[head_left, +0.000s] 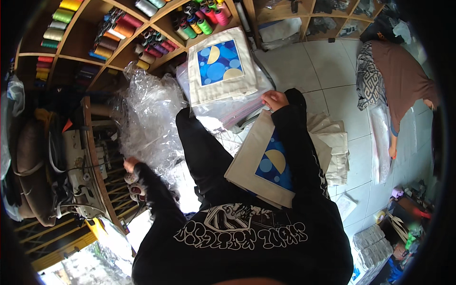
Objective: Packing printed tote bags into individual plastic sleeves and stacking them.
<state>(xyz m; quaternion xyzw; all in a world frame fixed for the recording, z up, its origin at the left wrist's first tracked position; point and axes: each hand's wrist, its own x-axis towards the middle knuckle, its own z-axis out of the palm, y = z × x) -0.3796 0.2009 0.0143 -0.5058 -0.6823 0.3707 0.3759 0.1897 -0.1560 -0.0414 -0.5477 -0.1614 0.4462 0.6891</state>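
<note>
My right hand (274,100) is closed, its fingertips pinching the edge of the clear plastic bags (237,113) stacked in front of me. On that stack lies a pile of cream canvas bags (192,71), the top one with a blue panel of circles. Another cream canvas bag (247,164) with a similar panel rests on my lap, partly hidden under my right forearm. Out to the left, my left hand (131,165) is closed beside a heap of crumpled clear plastic (149,109); what it holds, if anything, is too small to make out.
Wooden shelves (156,23) with colored thread spools stand ahead. A sewing machine (85,175) is at the left. More canvas bags (336,156) lie fanned on the tiled floor (297,66) at my right. Farther right, a person (399,76) bends over long plastic packs (380,137).
</note>
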